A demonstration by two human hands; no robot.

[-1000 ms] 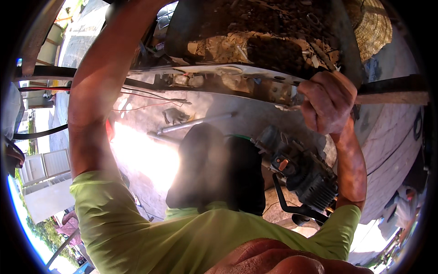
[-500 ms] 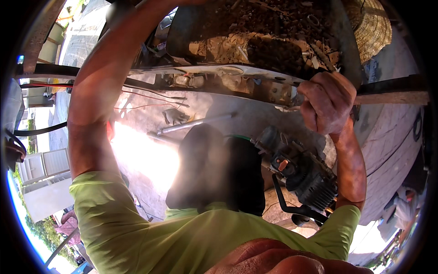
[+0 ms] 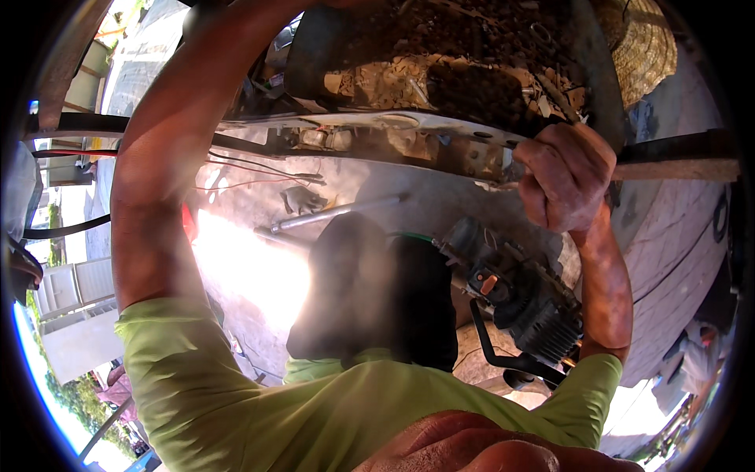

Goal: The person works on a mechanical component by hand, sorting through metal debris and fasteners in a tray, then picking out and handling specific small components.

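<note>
1. The right hand (image 3: 565, 177) is clenching the perforated metal rail (image 3: 346, 118) at its right end, toward 2 o'clock.
2. The left hand (image 3: 344, 3) is barely showing at 12 o'clock; whether it is grasping anything, I cannot tell.
3. The rail is spanning roughly 10 to 2 o'clock, below brown debris (image 3: 456, 75).
4. It is looking stiff, probably heavy, dusty rather than slippery; its ends are offering safer holds than its thin edge.

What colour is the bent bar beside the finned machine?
The bent bar is black; head view.
</note>
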